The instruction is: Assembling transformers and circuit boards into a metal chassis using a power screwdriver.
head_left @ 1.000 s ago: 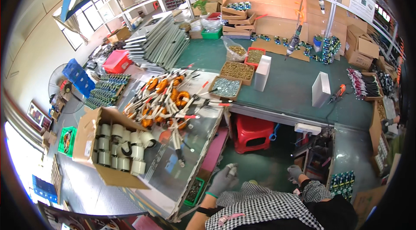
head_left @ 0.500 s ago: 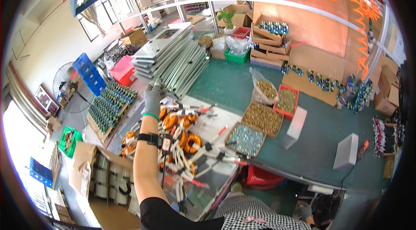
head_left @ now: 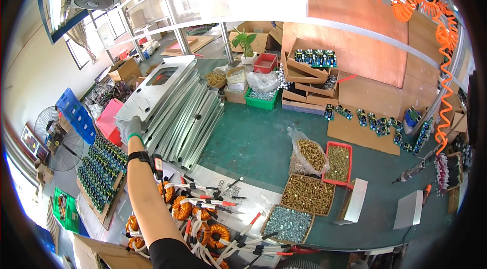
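Note:
My left hand [head_left: 131,129], in a grey glove with a green cuff, is at the near left corner of the top metal panel [head_left: 157,85]. Its fingers close on the panel's edge, partly hidden from view. This panel is flat, silver and pierced by a rectangular cutout. Beneath it lies a leaning stack of similar bent sheet-metal panels [head_left: 190,129]. Below my forearm, orange copper-wound ring coils [head_left: 219,235] with white leads lie in a heap. My right hand is out of view.
Boxes of brass fasteners [head_left: 307,194] and silver screws [head_left: 287,224] stand mid-bench, beside a red tray [head_left: 338,162]. Circuit boards [head_left: 103,170] fill a rack at left. A power screwdriver [head_left: 410,172] hangs at right under an orange coiled hose [head_left: 445,91]. Two white blocks stand nearby.
My left hand has moved forward and left from the stack's near end to the top panel's corner. The view has shifted, and my right hand has left the picture.

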`<state>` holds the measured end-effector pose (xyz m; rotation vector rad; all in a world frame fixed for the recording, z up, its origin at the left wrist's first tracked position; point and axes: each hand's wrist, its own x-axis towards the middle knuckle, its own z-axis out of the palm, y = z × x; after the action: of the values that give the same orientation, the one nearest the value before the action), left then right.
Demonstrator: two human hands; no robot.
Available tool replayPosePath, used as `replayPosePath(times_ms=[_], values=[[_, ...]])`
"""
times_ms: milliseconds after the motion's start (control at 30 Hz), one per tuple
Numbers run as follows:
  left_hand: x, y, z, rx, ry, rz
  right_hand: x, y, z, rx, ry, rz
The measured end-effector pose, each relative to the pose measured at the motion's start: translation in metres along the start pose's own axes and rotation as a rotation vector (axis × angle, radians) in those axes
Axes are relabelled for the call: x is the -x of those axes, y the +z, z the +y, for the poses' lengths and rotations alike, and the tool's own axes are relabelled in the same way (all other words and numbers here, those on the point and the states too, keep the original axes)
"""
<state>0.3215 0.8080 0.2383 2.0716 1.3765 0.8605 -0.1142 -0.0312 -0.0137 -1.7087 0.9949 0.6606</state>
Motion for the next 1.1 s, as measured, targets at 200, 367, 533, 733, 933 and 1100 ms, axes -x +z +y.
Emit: replayPosePath(times_ms=[200, 367, 533, 733, 933, 1100], values=[[-0.028, -0.012, 0.014, 1.230, -0.272, -0.380, 0.005, 0.012, -0.043, 0.093, -0.129, -0.136], [0.055, -0.021, 0.045, 1.591, -0.112, -0.804, 0.039, 0.029, -0.131, 0.308, -0.509, -0.348], [0.236, -0.060, 0.012, 0.702, 0.745, -0.511, 0.083, 0.039, -0.261, 0.283, -1.172, -0.418], [0.534, -0.103, -0.051, 0.777, 0.574, -0.505, 0.121, 0.079, -0.360, -0.357, -1.264, -0.903], [0.713, -0.116, -0.073, 1.272, 0.012, -1.298, 0.112, -0.025, -0.319, -0.577, -1.220, -0.846], [0.764, -0.089, -0.103, 0.461, 0.186, -1.708, 0.080, -0.149, -0.272, -0.642, -1.244, -0.790]])
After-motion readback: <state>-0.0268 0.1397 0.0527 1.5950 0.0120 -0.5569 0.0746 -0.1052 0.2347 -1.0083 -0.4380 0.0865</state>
